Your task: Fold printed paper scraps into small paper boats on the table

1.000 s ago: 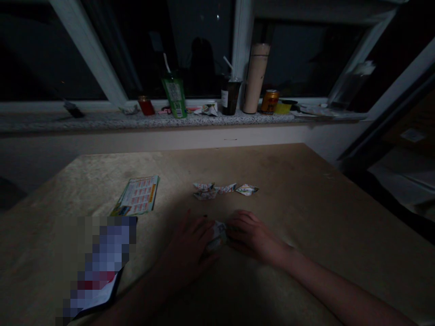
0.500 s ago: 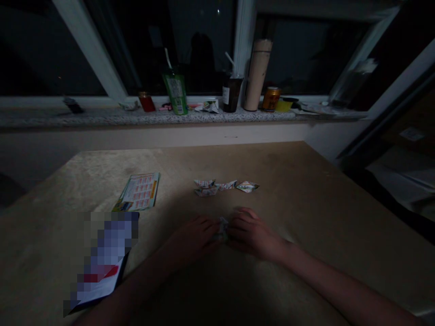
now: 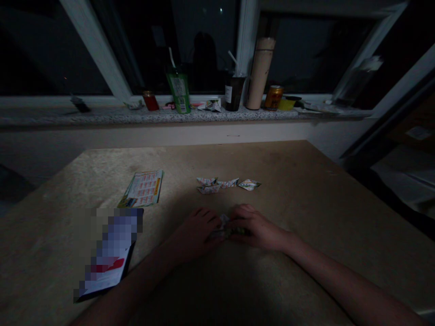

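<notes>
My left hand [image 3: 197, 232] and my right hand [image 3: 260, 230] meet low over the middle of the table. Between them is a small printed piece of folded paper [image 3: 223, 220], partly covered by the fingers. Both hands have curled fingers and grip it from either side. Just beyond them stands a group of several small folded paper boats [image 3: 228, 183], made of similar printed paper. Off to the left lies a stack of printed paper sheets [image 3: 145, 188], and nearer me a tablet-like device [image 3: 113, 267] with a blurred screen rests beside my left forearm.
The table [image 3: 288, 181] reaches to the wall under a stone windowsill [image 3: 204, 117]. Along the sill stand a green cup with a straw [image 3: 180, 93], a dark cup [image 3: 234, 93], a tall beige flask [image 3: 261, 74], a red jar [image 3: 150, 101] and an orange can [image 3: 273, 97].
The camera view has shifted slightly, so everything sits a little further right. More of the folded paper shows under my right fingers, and both hands stay together on it.
</notes>
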A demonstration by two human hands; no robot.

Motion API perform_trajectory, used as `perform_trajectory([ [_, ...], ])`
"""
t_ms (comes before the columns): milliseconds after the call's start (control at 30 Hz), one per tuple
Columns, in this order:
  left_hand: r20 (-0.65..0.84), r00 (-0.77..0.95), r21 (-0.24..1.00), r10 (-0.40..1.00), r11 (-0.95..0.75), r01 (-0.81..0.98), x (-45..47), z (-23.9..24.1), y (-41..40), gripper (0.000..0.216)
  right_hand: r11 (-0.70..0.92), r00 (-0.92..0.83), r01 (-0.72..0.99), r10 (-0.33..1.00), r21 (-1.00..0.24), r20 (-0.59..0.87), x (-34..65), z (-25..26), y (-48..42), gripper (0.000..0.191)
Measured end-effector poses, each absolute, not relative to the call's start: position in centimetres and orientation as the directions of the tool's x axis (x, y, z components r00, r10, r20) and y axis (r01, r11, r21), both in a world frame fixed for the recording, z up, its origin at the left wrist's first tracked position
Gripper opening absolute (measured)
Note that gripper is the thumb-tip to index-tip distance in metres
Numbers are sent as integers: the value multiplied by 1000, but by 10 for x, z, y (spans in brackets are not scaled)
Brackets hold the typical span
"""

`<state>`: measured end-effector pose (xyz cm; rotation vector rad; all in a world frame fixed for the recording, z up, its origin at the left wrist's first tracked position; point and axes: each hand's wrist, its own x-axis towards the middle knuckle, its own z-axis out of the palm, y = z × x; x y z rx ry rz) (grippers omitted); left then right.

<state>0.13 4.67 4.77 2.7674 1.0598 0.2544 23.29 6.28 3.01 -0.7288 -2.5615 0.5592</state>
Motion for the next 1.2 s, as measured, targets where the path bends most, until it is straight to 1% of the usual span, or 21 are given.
perform_trajectory([
  [100,91,731,231,676,-729,645,1,48,48,17,778,-775,410,572,-475,269,233,30,60,29],
  [167,88,730,243,678,-726,644,0,48,50,17,781,-771,418,575,-465,273,231,29,59,28],
  [333,85,727,276,682,-717,640,-3,47,55,17,744,-713,435,628,-507,311,225,23,60,13],
  [433,87,721,293,688,-709,641,-3,44,58,17,714,-670,434,663,-549,333,222,18,60,10],
  [633,93,711,303,697,-700,647,-4,42,58,15,647,-598,454,731,-613,329,224,16,64,16],
  [767,97,706,301,701,-697,651,-5,42,57,17,651,-649,454,710,-609,275,233,22,68,19],
  [833,103,704,303,702,-697,650,-5,42,57,19,668,-687,441,681,-600,254,238,26,69,13],
  [933,114,705,307,700,-700,645,-5,40,58,16,679,-707,441,666,-587,239,241,28,70,1],
  [1033,122,706,304,698,-703,643,-3,38,59,17,682,-695,465,676,-565,245,237,28,69,10],
  [1100,125,703,296,700,-703,647,-2,37,59,20,696,-686,506,682,-508,251,230,26,67,13],
  [1200,123,695,277,708,-697,661,1,36,59,24,736,-700,585,670,-340,247,219,23,64,15],
])
